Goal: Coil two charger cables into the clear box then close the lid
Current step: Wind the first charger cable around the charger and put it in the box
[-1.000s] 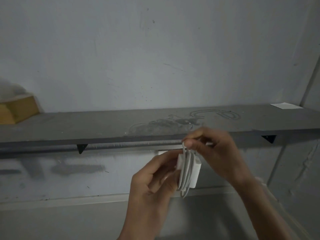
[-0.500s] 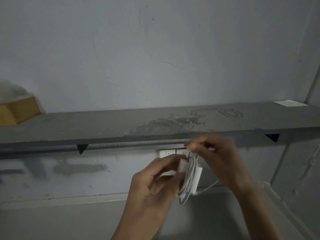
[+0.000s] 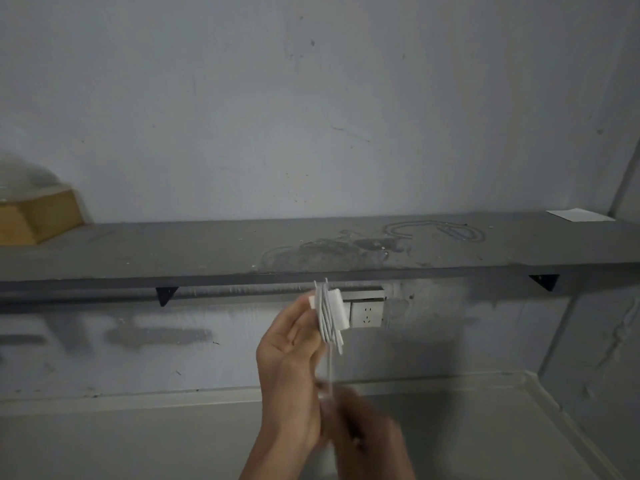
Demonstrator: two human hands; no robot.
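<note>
My left hand holds up a white charger block with several turns of white cable wound round it, just below the grey shelf. One strand of that cable runs straight down to my right hand, which is motion-blurred and pinches the cable's lower end beside my left wrist. A second cable lies in loose loops on the grey shelf to the right of centre. No clear box shows in this view.
A wall socket sits under the shelf right behind the charger. A yellow wooden box under a clear dome stands at the shelf's left end. A white paper lies at its right end. A pale counter runs below.
My right hand dropped from the top of the charger to below it, drawing the cable strand downward. My left hand lifted the wrapped charger slightly, uncovering the wall socket.
</note>
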